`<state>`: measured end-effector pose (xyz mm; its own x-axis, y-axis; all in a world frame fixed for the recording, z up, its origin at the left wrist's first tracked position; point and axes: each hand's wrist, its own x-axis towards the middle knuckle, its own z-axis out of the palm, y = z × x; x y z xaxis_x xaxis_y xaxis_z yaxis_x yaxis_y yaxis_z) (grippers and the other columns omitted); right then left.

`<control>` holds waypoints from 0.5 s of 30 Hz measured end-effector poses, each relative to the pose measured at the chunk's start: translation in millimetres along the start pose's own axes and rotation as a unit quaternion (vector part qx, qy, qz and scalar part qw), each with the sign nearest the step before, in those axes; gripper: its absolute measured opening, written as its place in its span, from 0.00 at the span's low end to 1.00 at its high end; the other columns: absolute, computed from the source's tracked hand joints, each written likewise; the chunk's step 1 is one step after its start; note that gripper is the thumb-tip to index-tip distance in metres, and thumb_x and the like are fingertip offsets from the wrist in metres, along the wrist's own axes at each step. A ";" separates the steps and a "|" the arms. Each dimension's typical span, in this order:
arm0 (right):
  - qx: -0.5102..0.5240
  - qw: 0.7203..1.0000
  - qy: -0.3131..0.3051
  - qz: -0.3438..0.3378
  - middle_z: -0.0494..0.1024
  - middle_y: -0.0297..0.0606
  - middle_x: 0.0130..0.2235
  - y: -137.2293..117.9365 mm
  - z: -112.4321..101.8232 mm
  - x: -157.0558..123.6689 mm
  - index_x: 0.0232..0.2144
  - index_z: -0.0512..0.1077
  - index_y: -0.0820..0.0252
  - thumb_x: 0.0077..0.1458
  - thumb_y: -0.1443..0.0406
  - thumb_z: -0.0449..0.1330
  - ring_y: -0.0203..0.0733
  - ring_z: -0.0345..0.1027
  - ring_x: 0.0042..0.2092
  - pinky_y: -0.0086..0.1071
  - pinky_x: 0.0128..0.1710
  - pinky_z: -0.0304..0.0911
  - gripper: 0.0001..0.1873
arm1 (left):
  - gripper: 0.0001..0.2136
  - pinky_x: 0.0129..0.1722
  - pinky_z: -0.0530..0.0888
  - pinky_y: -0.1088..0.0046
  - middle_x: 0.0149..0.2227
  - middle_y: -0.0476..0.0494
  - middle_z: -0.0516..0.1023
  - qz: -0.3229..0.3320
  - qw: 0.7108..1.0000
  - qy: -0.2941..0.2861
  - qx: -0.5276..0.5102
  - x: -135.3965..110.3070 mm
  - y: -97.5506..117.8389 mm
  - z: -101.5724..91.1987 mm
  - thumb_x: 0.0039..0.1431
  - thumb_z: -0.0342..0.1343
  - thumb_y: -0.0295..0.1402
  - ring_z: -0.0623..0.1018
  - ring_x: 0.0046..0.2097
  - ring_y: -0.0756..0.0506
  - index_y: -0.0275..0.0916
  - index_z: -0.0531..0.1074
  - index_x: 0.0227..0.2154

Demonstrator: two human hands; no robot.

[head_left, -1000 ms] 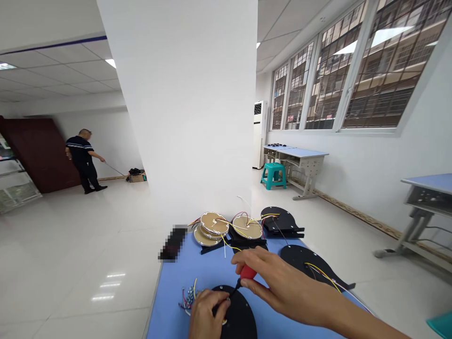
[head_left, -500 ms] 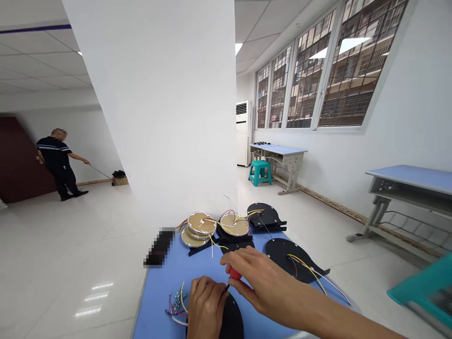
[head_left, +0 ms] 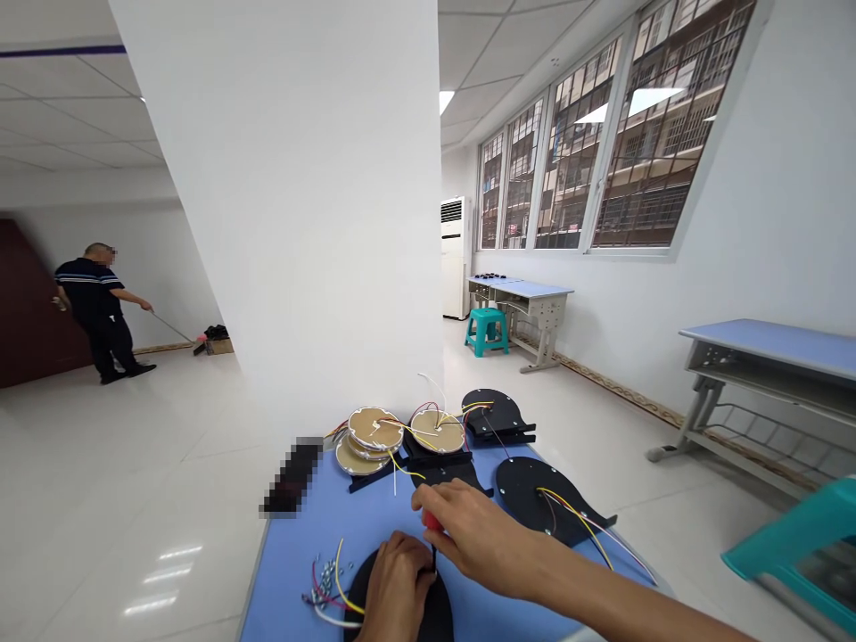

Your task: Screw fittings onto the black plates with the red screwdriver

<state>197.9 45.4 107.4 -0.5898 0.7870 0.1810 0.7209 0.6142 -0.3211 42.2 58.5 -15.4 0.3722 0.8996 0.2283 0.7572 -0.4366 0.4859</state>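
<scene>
My right hand (head_left: 468, 535) is closed round a small red-handled screwdriver (head_left: 432, 526) whose shaft points down at a black round plate (head_left: 361, 584) at the near edge of the blue table (head_left: 300, 553). My left hand (head_left: 394, 588) lies curled on that plate beside the screwdriver tip, fingers pressed together; what they pinch is hidden. Coloured wires and a small pile of screws (head_left: 326, 575) lie just left of the plate.
Farther back lie tan coil discs (head_left: 371, 432), another disc (head_left: 438, 432) and two more black plates (head_left: 541, 499) (head_left: 495, 412) with yellow wires. A blurred dark item (head_left: 291, 477) sits at the left edge. A white pillar stands behind. A person (head_left: 97, 308) sweeps far left. Desks and teal stools right.
The view has swung right and slightly down. My hands stay on the black plate with the screwdriver, now closer together. The person far left keeps sweeping.
</scene>
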 end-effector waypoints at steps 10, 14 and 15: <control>-0.009 1.000 -0.021 0.007 0.78 0.41 0.40 -2.5 -7.4 3.6 0.42 0.68 0.61 0.58 0.75 0.53 0.44 0.71 0.42 0.34 0.42 0.63 0.11 | 0.15 0.42 0.71 0.67 0.33 0.51 0.81 0.018 1.000 0.011 -0.004 -0.6 -4.5 6.7 0.49 0.52 0.14 0.77 0.41 0.44 0.41 0.77 0.26; -0.033 0.999 -0.026 0.025 0.79 0.40 0.40 1.9 -1.9 9.8 0.43 0.68 0.60 0.58 0.73 0.55 0.44 0.73 0.42 0.33 0.41 0.63 0.11 | 0.14 0.43 0.72 0.65 0.35 0.49 0.82 0.028 0.999 0.020 0.009 -2.2 -8.0 7.1 0.47 0.56 0.15 0.78 0.42 0.43 0.41 0.77 0.28; -0.041 0.998 -0.024 0.034 0.79 0.41 0.40 3.8 0.5 12.2 0.44 0.68 0.61 0.58 0.72 0.55 0.46 0.73 0.41 0.34 0.40 0.63 0.11 | 0.14 0.43 0.73 0.64 0.37 0.48 0.82 0.034 0.999 0.022 0.014 -4.2 -11.0 6.6 0.45 0.57 0.15 0.78 0.42 0.42 0.41 0.78 0.31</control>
<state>193.2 57.3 107.9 -0.5539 0.8244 0.1169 0.7858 0.5640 -0.2540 35.8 59.5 -27.3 0.3991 0.8676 0.2967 0.7461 -0.4954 0.4449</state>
